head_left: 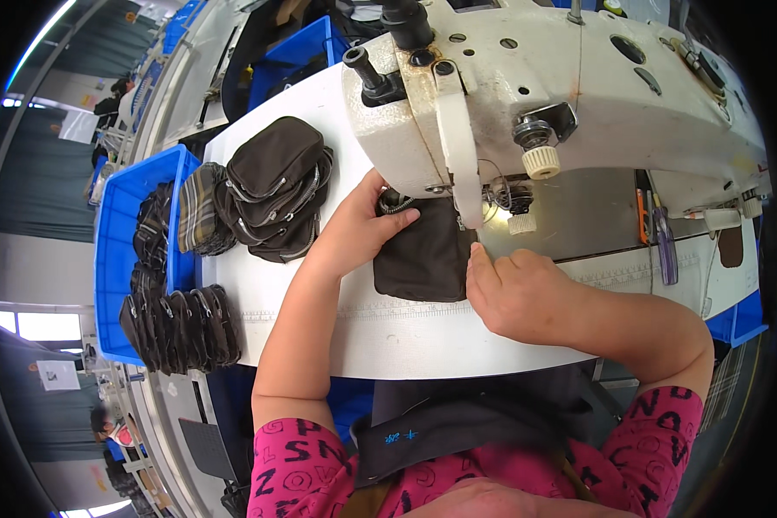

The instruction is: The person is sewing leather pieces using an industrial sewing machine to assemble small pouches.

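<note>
A small dark brown zippered pouch (419, 259) lies on the white table beneath the head of a sewing machine (492, 95). My left hand (361, 226) grips its upper left corner, thumb on top near the curved zipper and the other fingers partly hidden. At the pouch's right edge, my right hand (514, 289) pinches the fabric between thumb and forefinger, the remaining fingers curled. The needle area is mostly hidden behind the machine's white lever and guard. Left of my left hand rises a stack of similar brown pouches (276, 164).
Plaid fabric pieces (200, 210) sit beside the stack. A blue bin (112, 285) at the left holds dark pouches, with a row of pouches (186, 324) at its near side. A purple-handled screwdriver (666, 246) and orange-handled tool (641, 216) lie right. A ruler strip (354, 311) crosses the table.
</note>
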`<state>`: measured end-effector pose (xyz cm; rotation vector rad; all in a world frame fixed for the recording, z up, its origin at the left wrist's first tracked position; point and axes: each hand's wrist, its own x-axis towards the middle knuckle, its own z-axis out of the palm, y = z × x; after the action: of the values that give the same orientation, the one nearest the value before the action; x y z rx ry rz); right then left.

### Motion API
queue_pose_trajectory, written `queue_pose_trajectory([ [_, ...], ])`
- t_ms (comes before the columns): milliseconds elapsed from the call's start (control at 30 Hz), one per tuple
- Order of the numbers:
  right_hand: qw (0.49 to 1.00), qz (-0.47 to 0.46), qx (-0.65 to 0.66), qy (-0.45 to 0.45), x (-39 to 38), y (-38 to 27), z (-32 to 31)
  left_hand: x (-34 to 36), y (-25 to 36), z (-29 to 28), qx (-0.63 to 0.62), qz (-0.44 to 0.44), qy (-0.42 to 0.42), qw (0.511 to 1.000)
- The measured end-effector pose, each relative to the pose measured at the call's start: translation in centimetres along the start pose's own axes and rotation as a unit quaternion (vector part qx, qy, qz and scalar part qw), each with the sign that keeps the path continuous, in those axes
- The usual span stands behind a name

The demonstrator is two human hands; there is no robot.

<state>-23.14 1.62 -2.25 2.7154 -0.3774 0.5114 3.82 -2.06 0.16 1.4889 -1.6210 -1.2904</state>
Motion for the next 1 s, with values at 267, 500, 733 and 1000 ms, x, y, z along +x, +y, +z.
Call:
queue_pose_trajectory([
  [267,0.996,-0.006,-0.005,-0.084,-0.1,-0.3,-1.3,-1.7,1.7,1.0,0.427,0.278,0.262,0.82],
  [500,0.996,0.015,0.028,-0.082,0.1,-0.7,-1.2,-4.5,2.2,6.1,0.484,0.316,0.042,0.815],
  [733,0.996,0.061,0.011,-0.065,0.2,-0.7,-0.2,-4.0,1.9,5.7,0.486,0.287,0.043,0.825],
  [1000,0.995,0.066,0.027,-0.064,0.3,-0.3,0.1,-3.0,1.4,5.2,0.451,0.298,0.055,0.84],
])
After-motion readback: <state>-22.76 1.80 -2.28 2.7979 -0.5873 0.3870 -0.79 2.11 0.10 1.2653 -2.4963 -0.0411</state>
